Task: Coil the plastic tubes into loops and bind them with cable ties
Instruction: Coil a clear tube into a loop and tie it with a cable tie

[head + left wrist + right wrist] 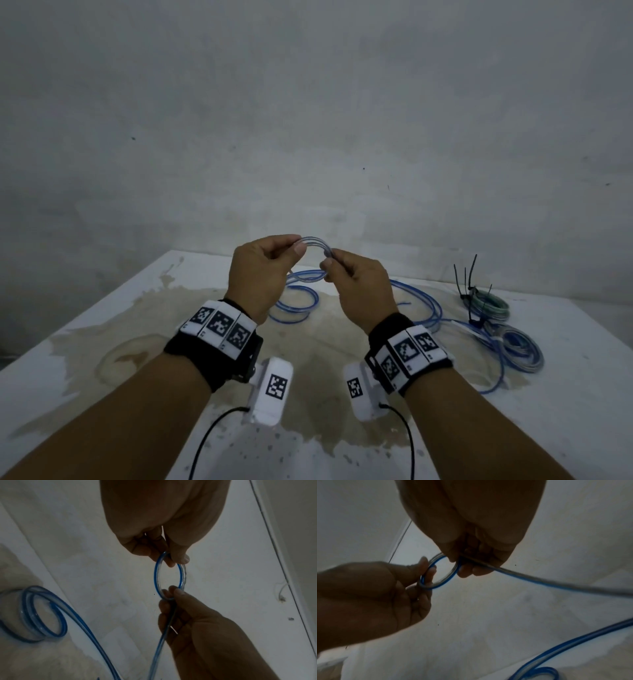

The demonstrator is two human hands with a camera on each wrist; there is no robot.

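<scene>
Both hands are raised above the table and hold a small loop (313,241) of clear blue-striped tube between them. My left hand (296,244) pinches the loop's left side between thumb and fingers; the left wrist view shows that pinch (173,559) at the top of the loop (157,577). My right hand (329,260) pinches the opposite side, also seen in the right wrist view (462,566) on the loop (443,582). From the right hand the tube (539,582) trails down. Its remaining length (298,301) lies in loose curls on the table.
The white table (102,325) has a large brownish stain in its middle. At the right lie two coiled tube bundles (489,305) (517,346) bound with black cable ties (466,277) that stick up. A grey wall stands right behind the table.
</scene>
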